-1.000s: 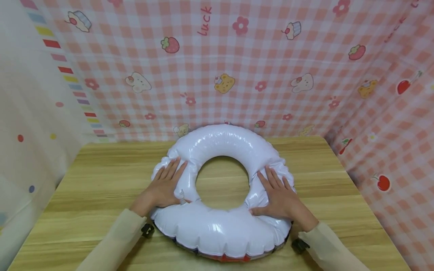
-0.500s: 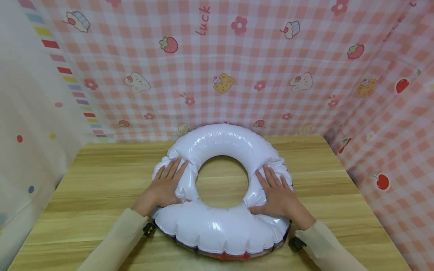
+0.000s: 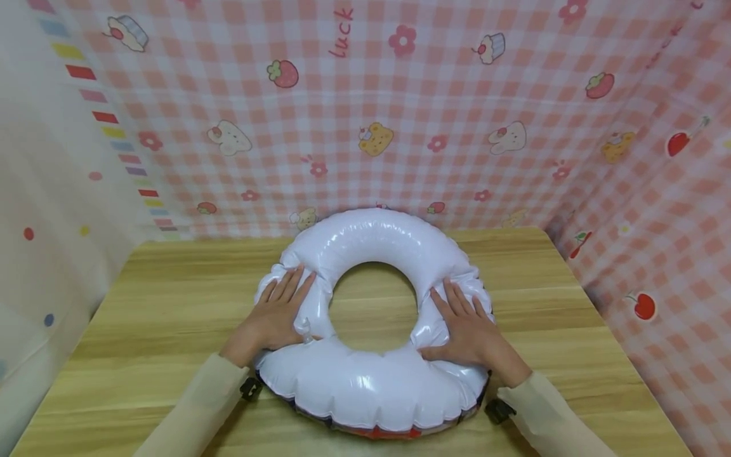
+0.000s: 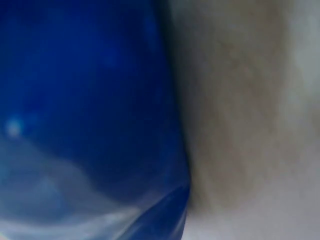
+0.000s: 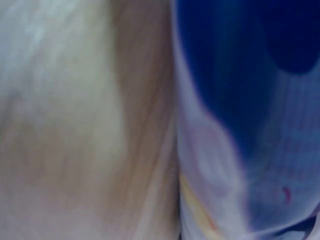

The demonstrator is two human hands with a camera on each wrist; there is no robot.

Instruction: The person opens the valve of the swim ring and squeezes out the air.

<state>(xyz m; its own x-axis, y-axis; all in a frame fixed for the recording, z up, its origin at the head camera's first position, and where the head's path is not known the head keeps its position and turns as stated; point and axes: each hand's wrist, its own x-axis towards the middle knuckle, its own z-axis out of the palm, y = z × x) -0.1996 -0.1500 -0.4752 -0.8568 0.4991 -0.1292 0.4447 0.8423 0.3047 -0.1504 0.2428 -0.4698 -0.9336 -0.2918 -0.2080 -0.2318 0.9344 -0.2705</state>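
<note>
— Fingers [image 3: 289, 285] spread flat, left hand [image 3: 275, 320] and right hand [image 3: 469, 333], gripping nothing?
— Yes, both on the ring [image 3: 365, 384], lower centre of frame. Pressing, I'd judge; next calls for even weight.

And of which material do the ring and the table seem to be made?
Ring: probably thin, glossy plastic, judging by bright highlights and puckered edges. Table: wood or wood-look laminate, smooth-looking, with streaky grain; I cannot tell which.
</note>
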